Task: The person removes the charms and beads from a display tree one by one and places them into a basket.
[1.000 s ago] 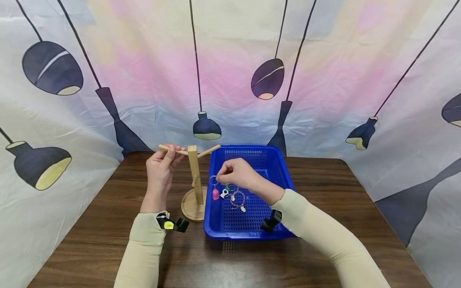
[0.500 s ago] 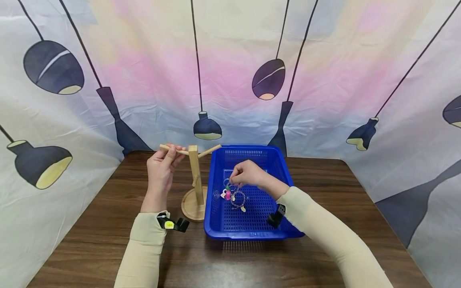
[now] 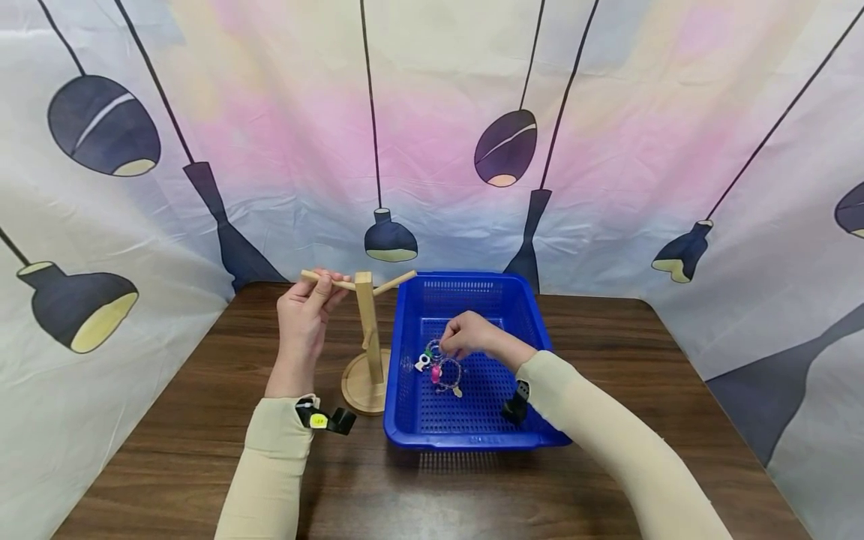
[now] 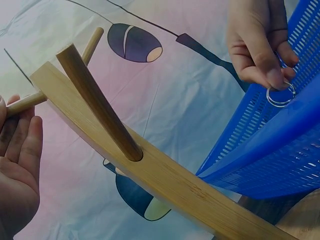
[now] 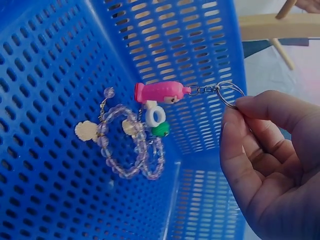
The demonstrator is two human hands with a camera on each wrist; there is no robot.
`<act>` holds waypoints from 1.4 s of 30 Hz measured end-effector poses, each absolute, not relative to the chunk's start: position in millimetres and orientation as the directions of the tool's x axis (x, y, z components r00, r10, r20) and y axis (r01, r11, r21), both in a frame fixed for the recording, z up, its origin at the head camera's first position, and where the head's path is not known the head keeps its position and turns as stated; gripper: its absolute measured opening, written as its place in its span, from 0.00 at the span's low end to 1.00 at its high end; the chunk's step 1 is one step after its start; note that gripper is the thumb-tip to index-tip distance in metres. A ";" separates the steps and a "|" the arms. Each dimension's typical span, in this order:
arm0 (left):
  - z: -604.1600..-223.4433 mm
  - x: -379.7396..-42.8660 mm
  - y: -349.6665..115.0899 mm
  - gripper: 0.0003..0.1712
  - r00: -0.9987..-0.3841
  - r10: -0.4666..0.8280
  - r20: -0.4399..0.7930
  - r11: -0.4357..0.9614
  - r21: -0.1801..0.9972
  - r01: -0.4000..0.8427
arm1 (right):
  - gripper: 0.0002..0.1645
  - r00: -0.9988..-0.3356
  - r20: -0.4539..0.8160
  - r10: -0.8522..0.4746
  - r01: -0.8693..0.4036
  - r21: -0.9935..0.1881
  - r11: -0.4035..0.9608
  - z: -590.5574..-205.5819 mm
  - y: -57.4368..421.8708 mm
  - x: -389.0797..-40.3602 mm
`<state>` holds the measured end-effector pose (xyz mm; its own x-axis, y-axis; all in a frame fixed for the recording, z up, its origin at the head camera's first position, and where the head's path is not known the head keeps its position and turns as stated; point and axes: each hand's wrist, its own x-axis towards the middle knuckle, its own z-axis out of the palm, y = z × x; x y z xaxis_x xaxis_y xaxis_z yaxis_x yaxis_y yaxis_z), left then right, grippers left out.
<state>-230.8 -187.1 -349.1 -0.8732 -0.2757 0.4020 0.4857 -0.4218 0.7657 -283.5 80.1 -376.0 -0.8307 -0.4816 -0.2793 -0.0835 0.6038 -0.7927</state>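
My left hand (image 3: pixel 301 319) grips one peg of a wooden peg stand (image 3: pixel 370 319) with a round base, left of the basket. Over the blue plastic basket (image 3: pixel 472 441), my right hand (image 3: pixel 471 335) pinches the metal ring of a keychain (image 5: pixel 160 92) between thumb and forefinger. A pink figure dangles from its short chain. Below it, in the basket, lie two beaded bracelets, a larger one (image 5: pixel 127 173) with a shell charm (image 5: pixel 86 131) and a smaller one (image 5: pixel 159 167). A white ring-shaped piece (image 5: pixel 149 116) and a green piece (image 5: pixel 160 130) lie close by.
The basket stands on a dark wooden table (image 3: pixel 182 420), close to the stand's base. Another peg (image 3: pixel 395 282) of the stand points toward the basket's rim. Behind the table hangs a cloth (image 3: pixel 432 150) printed with lamps.
My right hand has moved right and slightly nearer, carrying the keychain from the basket's left rim to over the bracelets. My left hand stays on the peg.
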 end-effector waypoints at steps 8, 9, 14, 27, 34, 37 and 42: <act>-348.8 -230.0 -187.5 0.06 -0.876 -0.280 0.394 -0.429 0.765 0.481 | 0.05 -0.838 -0.287 -0.464 -0.067 -0.790 0.610 -382.9 81.9 -287.6; -348.8 -230.0 -187.6 0.06 -0.876 -0.279 0.392 -0.430 0.765 0.480 | 0.05 -0.840 -0.287 -0.459 -0.063 -0.790 0.609 -384.1 82.3 -288.2; -348.5 -229.9 -187.1 0.06 -0.875 -0.271 0.402 -0.431 0.762 0.484 | 0.05 -0.852 -0.295 -0.432 -0.044 -0.783 0.621 -392.9 84.9 -294.8; -349.5 -230.7 -187.5 0.05 -0.875 -0.272 0.400 -0.426 0.765 0.483 | 0.05 -0.884 -0.307 -0.352 0.017 -0.775 0.632 -402.9 90.4 -306.8; -349.9 -231.5 -187.4 0.05 -0.873 -0.264 0.411 -0.421 0.765 0.488 | 0.05 -0.893 -0.332 -0.305 0.072 -0.772 0.631 -408.9 92.8 -311.6; -350.1 -231.6 -187.5 0.05 -0.871 -0.268 0.411 -0.420 0.764 0.490 | 0.05 -0.893 -0.341 -0.295 0.083 -0.767 0.636 -411.1 93.1 -313.4; -351.4 -232.0 -188.3 0.05 -0.869 -0.267 0.416 -0.423 0.760 0.493 | 0.06 -0.897 -0.351 -0.270 0.103 -0.758 0.644 -416.1 92.9 -316.2</act>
